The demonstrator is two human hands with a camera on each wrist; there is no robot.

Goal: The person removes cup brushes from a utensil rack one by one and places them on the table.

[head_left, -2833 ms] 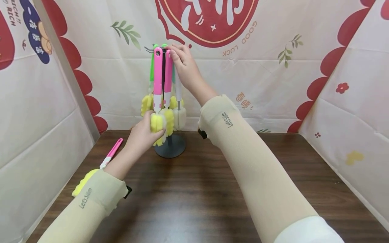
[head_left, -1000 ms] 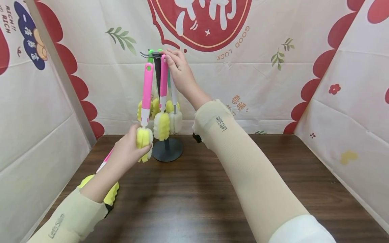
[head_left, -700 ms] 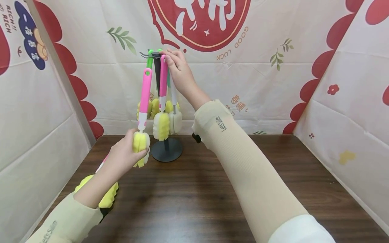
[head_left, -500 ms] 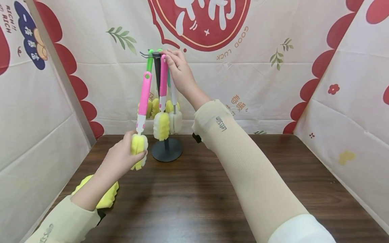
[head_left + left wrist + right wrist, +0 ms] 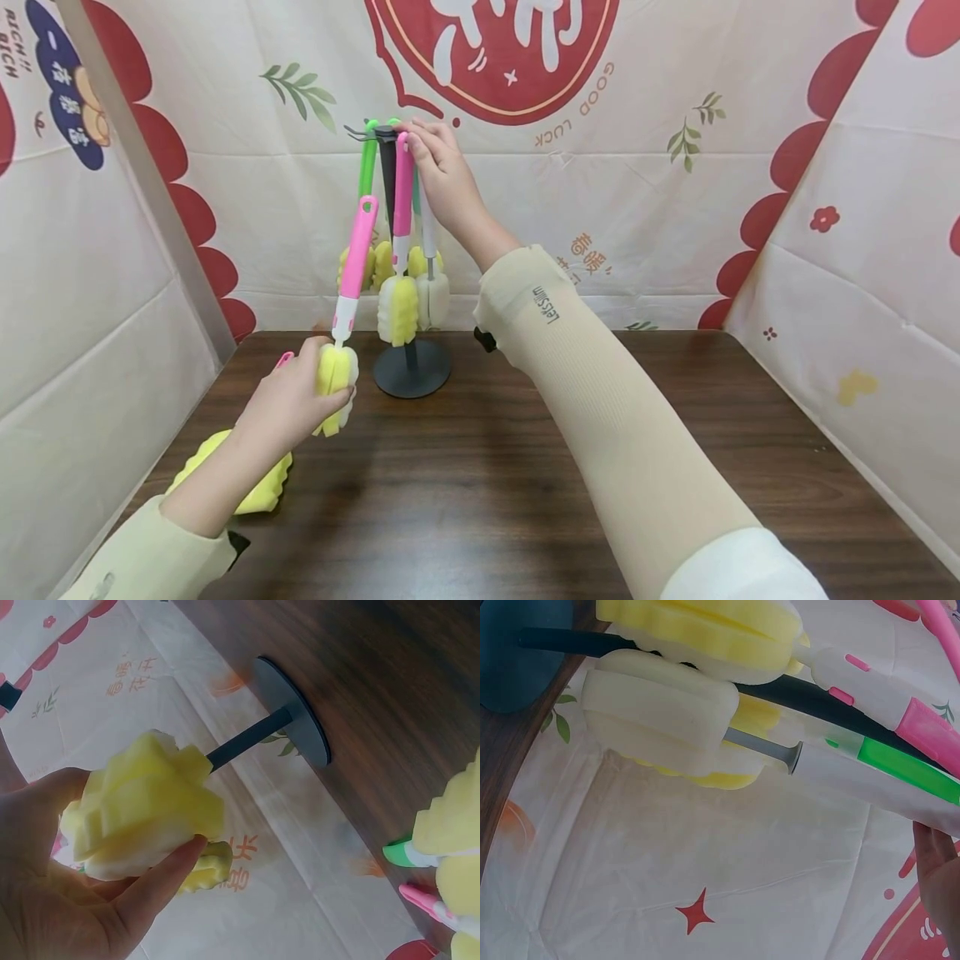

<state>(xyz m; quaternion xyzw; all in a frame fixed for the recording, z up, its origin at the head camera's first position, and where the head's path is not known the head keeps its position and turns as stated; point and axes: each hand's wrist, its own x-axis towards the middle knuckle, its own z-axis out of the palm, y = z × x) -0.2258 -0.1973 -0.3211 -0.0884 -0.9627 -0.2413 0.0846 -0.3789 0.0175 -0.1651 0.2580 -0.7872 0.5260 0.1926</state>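
My left hand [image 5: 288, 398] holds a bottle brush by its yellow and white sponge head [image 5: 142, 810], thumb on one side and fingers on the other. Its pink handle [image 5: 358, 250] points up and leans right, the holed end below the hooks. A dark stand [image 5: 412, 371] with hooks on top carries several more bottle brushes, sponges down. Among them are a pink-handled brush [image 5: 402, 187], a green-handled brush [image 5: 367, 171] and a white-handled brush [image 5: 870, 787]. At the stand's top, my right hand [image 5: 442, 167] rests its fairly straight fingers by the hub and handle ends.
Yellow sponge brushes [image 5: 262, 483] lie on the wooden table [image 5: 525, 467] at the left, partly hidden by my left forearm; green and pink handles show in the left wrist view. A printed cloth [image 5: 570, 183] hangs behind the table.
The left hand has drawn the pink-handled brush off the stand, then down and to the left, away from the hooks. My right hand stays at the stand's top.
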